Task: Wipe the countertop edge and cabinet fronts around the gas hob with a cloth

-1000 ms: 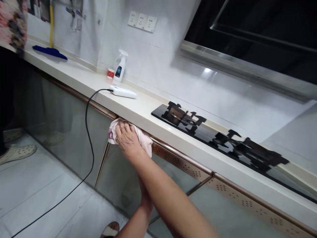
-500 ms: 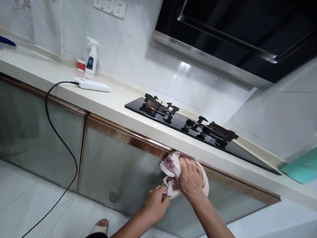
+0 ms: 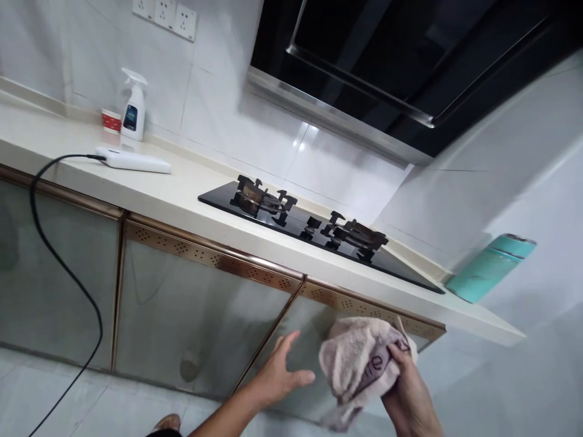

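Head view: right grip (image 3: 407, 388), bare hand, in front of and below the right part of the hob (image 3: 405, 271); clasped round a bunched cloth (image 3: 357, 358), pale pinkish-grey with purple lettering, thumb on top, lower end drooping. Left grip (image 3: 276, 377), bare hand, below the middle of the hob; fingers and thumb spread wide, holding nothing, near the cloth but apart from it.

Cabinet doors (image 3: 195, 309), greyish, bronze-framed, beneath the hob. Worktop (image 3: 186, 182), cream, under the hob and extending to either side. Handheld device (image 3: 136, 161), white, lying left of the hob; black cable (image 3: 86, 285) from its left end, trailing down past the front edge. Container (image 3: 492, 267), turquoise, just right of the hob.

Farther back, left of the hob: cup (image 3: 112, 121), red and white, just beside an upright spray bottle (image 3: 133, 115), white, dark label. Wall sockets (image 3: 164, 13), row of three, above and left of the hob. Range hood (image 3: 364, 60), black, above the hob.
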A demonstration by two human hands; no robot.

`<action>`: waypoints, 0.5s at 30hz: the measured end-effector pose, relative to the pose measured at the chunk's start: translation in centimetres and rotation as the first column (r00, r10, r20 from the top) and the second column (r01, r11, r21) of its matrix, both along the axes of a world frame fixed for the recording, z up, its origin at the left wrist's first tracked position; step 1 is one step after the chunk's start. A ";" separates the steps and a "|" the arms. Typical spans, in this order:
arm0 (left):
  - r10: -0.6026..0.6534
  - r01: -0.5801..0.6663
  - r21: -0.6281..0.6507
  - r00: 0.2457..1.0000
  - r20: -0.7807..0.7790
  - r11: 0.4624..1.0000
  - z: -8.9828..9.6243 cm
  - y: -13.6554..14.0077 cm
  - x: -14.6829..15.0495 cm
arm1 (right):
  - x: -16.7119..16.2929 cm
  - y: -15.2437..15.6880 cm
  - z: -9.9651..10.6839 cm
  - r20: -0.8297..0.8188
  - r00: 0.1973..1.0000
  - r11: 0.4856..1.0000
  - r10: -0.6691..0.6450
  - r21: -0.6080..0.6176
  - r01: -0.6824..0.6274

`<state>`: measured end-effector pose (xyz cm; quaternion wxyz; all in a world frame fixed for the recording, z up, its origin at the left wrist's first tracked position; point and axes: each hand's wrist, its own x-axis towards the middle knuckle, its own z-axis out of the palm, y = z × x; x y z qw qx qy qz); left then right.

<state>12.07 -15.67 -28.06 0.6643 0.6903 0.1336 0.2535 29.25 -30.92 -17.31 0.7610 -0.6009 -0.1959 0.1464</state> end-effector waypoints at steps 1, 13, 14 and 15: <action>-0.043 0.047 -0.070 0.997 0.059 0.996 0.4 -0.2 -0.1 | -1.3 0.2 0.4 -0.031 0.999 0.999 0.033 0.039 -0.032; 0.366 -0.376 -0.034 0.871 0.326 0.926 8.4 -0.6 -2.5 | -0.6 -1.4 3.4 0.398 0.914 0.965 0.081 -0.260 0.028; 0.390 -0.451 0.093 0.843 0.370 0.887 9.8 0.2 -3.0 | -0.4 -1.3 4.2 0.483 0.873 0.962 0.072 -0.263 0.066; 0.388 -0.507 0.219 0.819 0.422 0.834 11.5 0.8 -3.3 | -0.4 -1.0 5.2 0.555 0.831 0.966 0.042 -0.234 0.107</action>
